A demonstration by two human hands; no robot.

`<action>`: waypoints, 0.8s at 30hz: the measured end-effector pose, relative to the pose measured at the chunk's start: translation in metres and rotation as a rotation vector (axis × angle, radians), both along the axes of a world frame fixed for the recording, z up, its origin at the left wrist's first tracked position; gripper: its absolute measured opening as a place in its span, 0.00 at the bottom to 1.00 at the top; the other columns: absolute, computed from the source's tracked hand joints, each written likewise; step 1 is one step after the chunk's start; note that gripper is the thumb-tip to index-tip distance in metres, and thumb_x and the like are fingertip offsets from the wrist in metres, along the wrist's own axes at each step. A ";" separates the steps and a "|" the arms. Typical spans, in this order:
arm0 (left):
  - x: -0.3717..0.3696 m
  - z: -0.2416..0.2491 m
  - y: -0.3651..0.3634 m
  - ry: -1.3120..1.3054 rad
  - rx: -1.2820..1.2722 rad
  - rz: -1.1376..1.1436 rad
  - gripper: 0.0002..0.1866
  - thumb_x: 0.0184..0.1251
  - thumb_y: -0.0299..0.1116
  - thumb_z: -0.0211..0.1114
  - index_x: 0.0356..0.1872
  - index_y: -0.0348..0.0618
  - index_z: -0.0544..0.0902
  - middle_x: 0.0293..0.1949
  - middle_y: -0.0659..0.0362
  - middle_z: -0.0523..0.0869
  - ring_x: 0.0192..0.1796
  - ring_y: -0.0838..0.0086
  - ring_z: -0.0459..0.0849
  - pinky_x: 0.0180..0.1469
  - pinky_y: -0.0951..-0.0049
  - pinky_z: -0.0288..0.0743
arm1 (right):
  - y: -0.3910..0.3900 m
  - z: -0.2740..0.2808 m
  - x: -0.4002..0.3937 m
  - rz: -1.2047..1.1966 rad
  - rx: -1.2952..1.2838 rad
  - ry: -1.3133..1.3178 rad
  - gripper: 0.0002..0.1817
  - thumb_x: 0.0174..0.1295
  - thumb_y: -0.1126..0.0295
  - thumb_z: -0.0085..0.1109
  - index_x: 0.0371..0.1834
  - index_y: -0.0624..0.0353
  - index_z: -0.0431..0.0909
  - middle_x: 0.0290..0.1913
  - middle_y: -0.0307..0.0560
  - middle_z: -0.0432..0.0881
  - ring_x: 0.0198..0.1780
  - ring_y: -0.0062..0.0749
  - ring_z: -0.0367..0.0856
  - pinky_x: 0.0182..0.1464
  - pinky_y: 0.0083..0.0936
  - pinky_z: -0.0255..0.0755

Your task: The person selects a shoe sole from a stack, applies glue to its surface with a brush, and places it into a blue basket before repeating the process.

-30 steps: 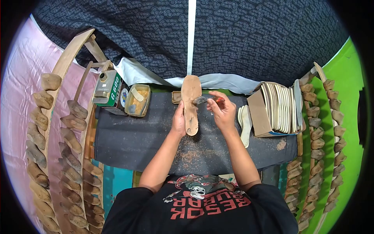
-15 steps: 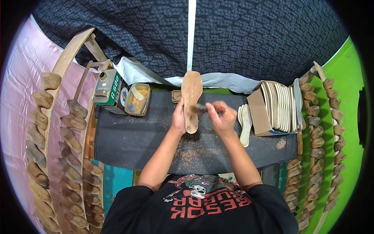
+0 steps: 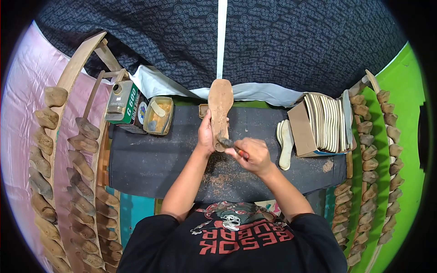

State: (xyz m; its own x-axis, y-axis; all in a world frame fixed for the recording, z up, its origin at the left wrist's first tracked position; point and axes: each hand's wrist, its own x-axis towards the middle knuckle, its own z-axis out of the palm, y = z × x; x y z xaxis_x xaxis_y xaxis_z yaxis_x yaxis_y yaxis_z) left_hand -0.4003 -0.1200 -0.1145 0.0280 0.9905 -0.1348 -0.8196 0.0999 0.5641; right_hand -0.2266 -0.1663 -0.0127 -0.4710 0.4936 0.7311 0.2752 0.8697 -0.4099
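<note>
My left hand [image 3: 206, 134] is wrapped round the lower half of a brown, sole-shaped piece [image 3: 221, 98], which is held up over the dark table with its wide end away from me. In my right hand [image 3: 253, 155] is a small tool with a red and black handle [image 3: 242, 153]. The tool's dark head touches the narrow heel end of the piece. Brown shavings [image 3: 221, 179] are scattered on the table below.
A metal can [image 3: 125, 107], an open tub [image 3: 160, 116] and a small box [image 3: 203, 111] stand at the back. Pale soles [image 3: 285, 144] lie beside a carton [image 3: 302, 129] packed with more. Racks of wooden shoe lasts [image 3: 42, 161] flank both sides.
My right hand has moved down and slightly left, taking the tool from the middle of the piece to its heel end. The piece has shifted slightly left and stands more upright in view.
</note>
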 end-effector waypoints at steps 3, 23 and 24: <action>0.002 0.002 -0.002 0.008 -0.008 0.004 0.28 0.82 0.58 0.46 0.59 0.44 0.80 0.41 0.54 0.89 0.40 0.69 0.87 0.43 0.68 0.83 | -0.001 0.007 0.000 -0.014 -0.024 0.033 0.13 0.58 0.65 0.77 0.29 0.61 0.81 0.19 0.43 0.76 0.18 0.35 0.78 0.21 0.31 0.70; 0.003 0.010 -0.003 -0.173 0.011 -0.004 0.28 0.82 0.56 0.46 0.59 0.43 0.80 0.40 0.53 0.87 0.39 0.65 0.87 0.46 0.64 0.83 | -0.002 0.016 -0.001 0.101 -0.002 -0.073 0.12 0.56 0.70 0.77 0.34 0.59 0.79 0.18 0.39 0.71 0.19 0.35 0.75 0.24 0.32 0.70; 0.004 0.010 -0.003 -0.172 0.013 -0.002 0.28 0.82 0.56 0.46 0.59 0.42 0.80 0.40 0.53 0.87 0.38 0.65 0.87 0.46 0.64 0.84 | -0.002 0.015 -0.002 0.109 -0.016 -0.037 0.11 0.56 0.71 0.76 0.33 0.59 0.80 0.18 0.40 0.72 0.19 0.35 0.75 0.24 0.31 0.70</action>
